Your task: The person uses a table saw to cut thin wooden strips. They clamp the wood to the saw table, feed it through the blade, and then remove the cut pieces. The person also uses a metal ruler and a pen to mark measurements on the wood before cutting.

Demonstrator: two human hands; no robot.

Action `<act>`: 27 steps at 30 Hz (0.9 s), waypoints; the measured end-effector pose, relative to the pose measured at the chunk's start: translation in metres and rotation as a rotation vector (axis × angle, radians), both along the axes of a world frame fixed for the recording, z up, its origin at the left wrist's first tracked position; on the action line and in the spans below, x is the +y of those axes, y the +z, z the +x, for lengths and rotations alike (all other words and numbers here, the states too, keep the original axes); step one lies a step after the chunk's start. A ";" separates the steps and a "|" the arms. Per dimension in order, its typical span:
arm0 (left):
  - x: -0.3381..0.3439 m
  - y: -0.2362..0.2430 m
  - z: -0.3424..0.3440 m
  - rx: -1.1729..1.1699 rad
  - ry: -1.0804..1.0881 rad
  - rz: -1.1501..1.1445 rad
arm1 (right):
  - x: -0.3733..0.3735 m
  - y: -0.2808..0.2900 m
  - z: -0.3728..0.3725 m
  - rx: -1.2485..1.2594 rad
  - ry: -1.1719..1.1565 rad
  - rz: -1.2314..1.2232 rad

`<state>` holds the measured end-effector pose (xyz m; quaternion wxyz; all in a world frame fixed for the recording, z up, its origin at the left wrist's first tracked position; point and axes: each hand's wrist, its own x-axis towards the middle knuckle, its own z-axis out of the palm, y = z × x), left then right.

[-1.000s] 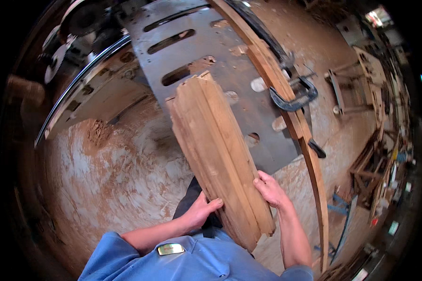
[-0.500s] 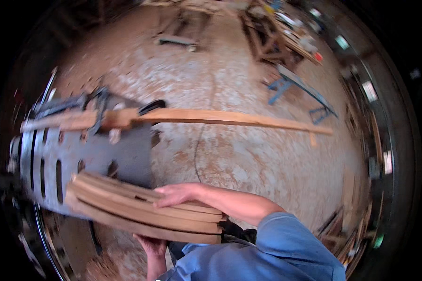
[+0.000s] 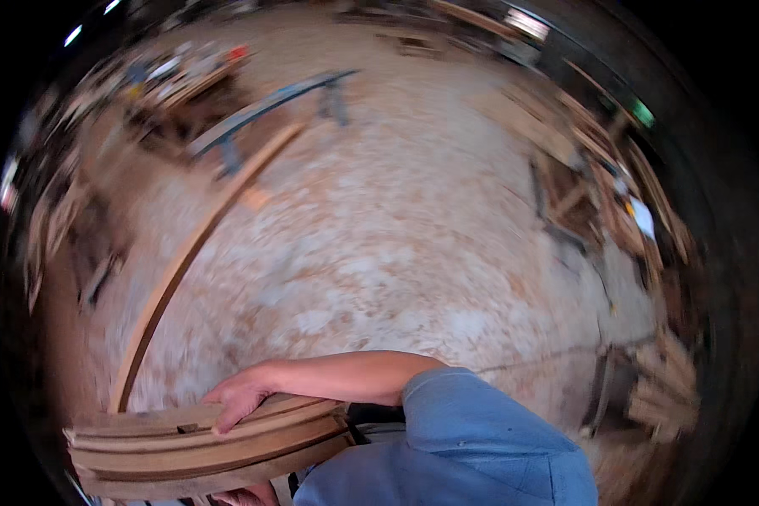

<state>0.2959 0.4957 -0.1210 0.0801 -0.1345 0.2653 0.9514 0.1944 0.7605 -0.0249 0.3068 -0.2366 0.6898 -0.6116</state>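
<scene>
A bundle of curved wooden boards, stacked together, is held against my body at the lower left. Across the upper, far edge of the bundle lies my right hand, its fingers bent over the wood. My left hand grips from below the near edge; most of it is hidden by the boards and the frame's lower edge. A dark notch shows in the uppermost board beside my right fingers.
A long timber reaches outward at the left. Beyond it stands a narrow blue bench, with a cluttered table farther left. At right are a wooden frame stand and a pile of wood pieces. Sawdust covers the floor.
My view has swung to the right, so the grey slotted machine table has left the picture. The boards, still in both hands, now sit lower and farther left in view.
</scene>
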 end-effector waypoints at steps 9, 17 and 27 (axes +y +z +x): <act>0.229 0.108 0.015 0.318 -0.670 -0.085 | 0.188 0.020 0.133 0.017 -0.555 -0.070; 0.442 0.031 -0.006 0.136 -1.299 0.166 | 0.378 0.027 0.264 -0.078 -1.091 0.026; 0.721 0.055 0.074 0.017 -1.931 0.123 | 0.523 0.031 0.430 -0.190 -1.687 0.037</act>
